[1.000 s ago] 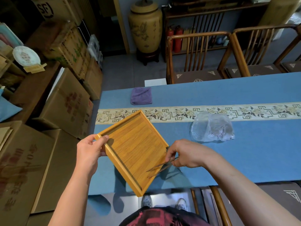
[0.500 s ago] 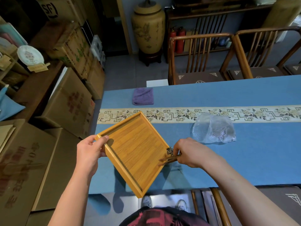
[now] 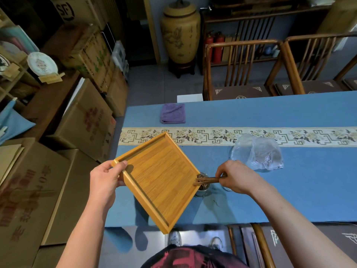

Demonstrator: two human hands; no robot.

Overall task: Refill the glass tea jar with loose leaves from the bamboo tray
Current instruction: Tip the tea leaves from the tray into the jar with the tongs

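Spillage is the danger here: the bamboo tray is held tipped in the air, one corner hanging just over the mouth of the glass tea jar, and that mouth looks narrow beside the tray's broad corner, so any leaves nudged off could slide past the rim onto the blue tabletop. The tray floor looks nearly bare, so I judge the pouring is close to its end and only stragglers at the corner remain. A knock from the tray's edge or from the wooden tongs could also tip the jar, since neither hand steadies it; it stands near the tabletop's front edge, partly hidden behind the tray. The left hand grips the tray's far left corner, thumb on top of the rim and fingers curled beneath, forearm reaching up from below. The right hand pinches the back end of the tongs, wrist bent inward, their tips lying across the jar's mouth at the tray's corner. A crumpled clear plastic bag lies well behind.
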